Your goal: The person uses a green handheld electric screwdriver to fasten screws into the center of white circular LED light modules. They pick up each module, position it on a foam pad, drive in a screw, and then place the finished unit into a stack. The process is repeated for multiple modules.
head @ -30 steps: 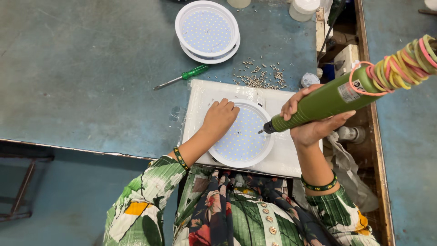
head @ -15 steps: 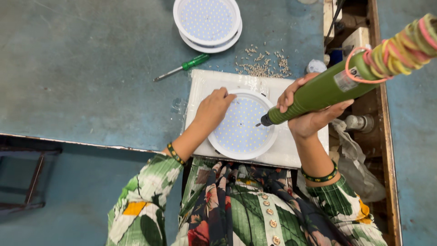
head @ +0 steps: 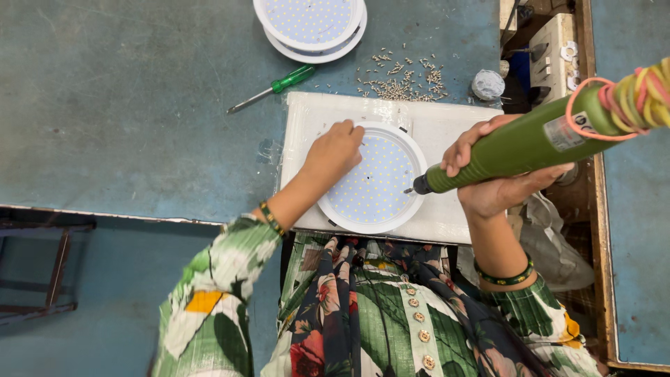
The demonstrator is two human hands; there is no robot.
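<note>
Two hands: left (head: 338,151) steadies round lamp panel (head: 377,183), right (head: 497,183) grips green driver (head: 530,143).

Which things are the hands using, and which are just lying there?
In use: round light panel under the left hand; green power screwdriver in the right hand; white pad.
Lying about: green-handled screwdriver; loose screws; stacked panels.
</note>
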